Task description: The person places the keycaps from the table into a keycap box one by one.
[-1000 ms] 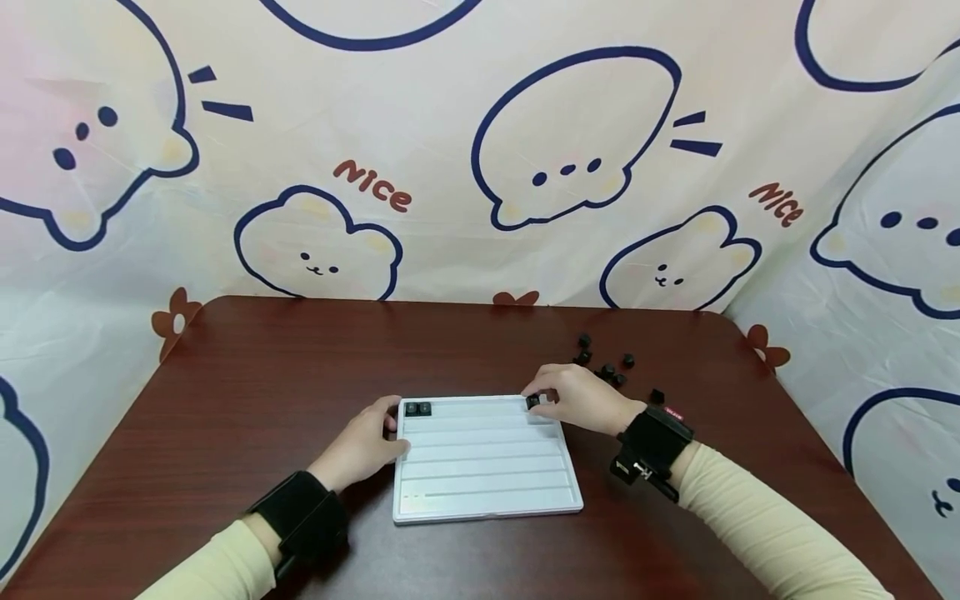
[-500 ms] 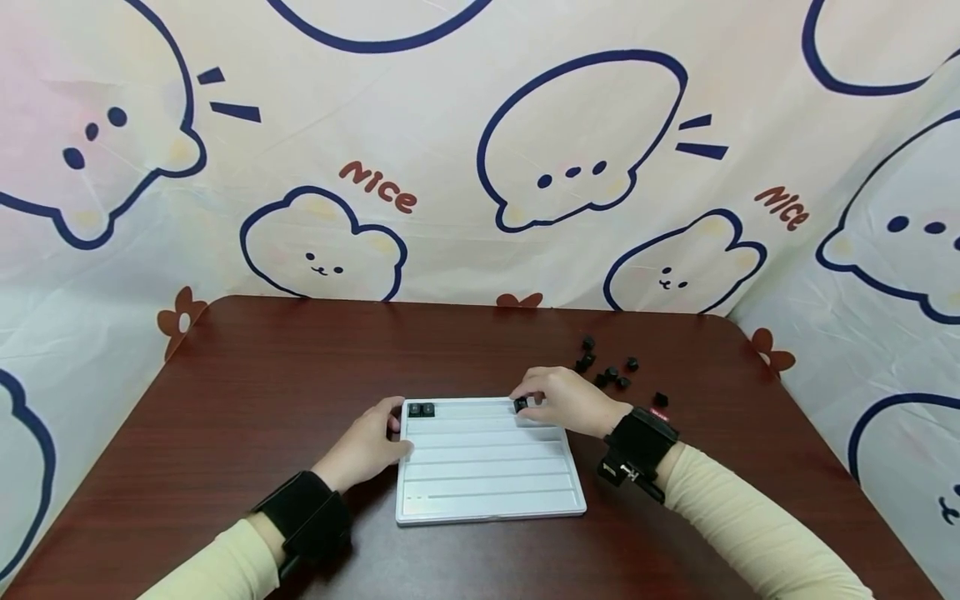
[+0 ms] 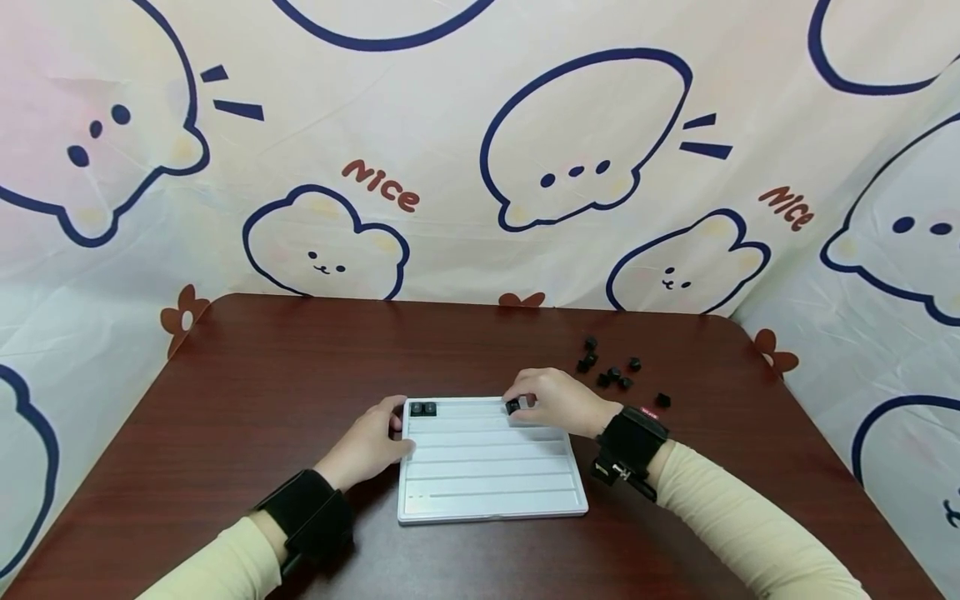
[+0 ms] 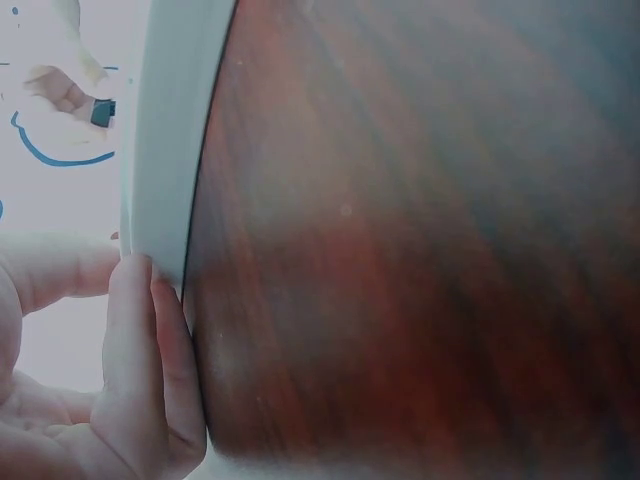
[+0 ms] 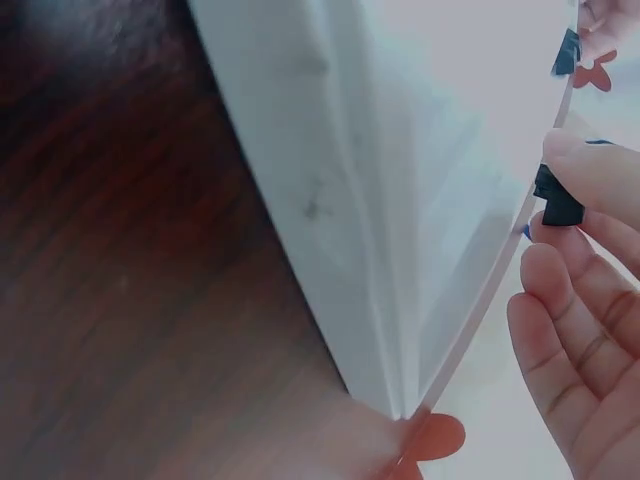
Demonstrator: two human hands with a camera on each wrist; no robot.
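A white ridged tray (image 3: 487,464) lies on the table, with two black keycaps (image 3: 423,409) side by side in its far left corner. At its left edge my left hand (image 3: 367,446) grips the tray, thumb on top; the left wrist view shows fingers (image 4: 135,340) against its side wall. My right hand (image 3: 558,402) pinches another black keycap (image 3: 513,406) over the far row, right of the tray's middle. Between thumb and fingertips that keycap (image 5: 562,200) shows in the right wrist view. Whether it touches the tray cannot be told.
Several loose black keycaps (image 3: 613,373) are scattered on the dark wood table (image 3: 322,354) beyond my right hand. One stray keycap (image 3: 663,400) lies nearer my right wrist. A patterned cloth (image 3: 442,167) hangs behind the table.
My right hand has moved left along the tray's far row, carrying the pinched keycap closer to the two in the corner. My left hand keeps its grip on the tray's edge.
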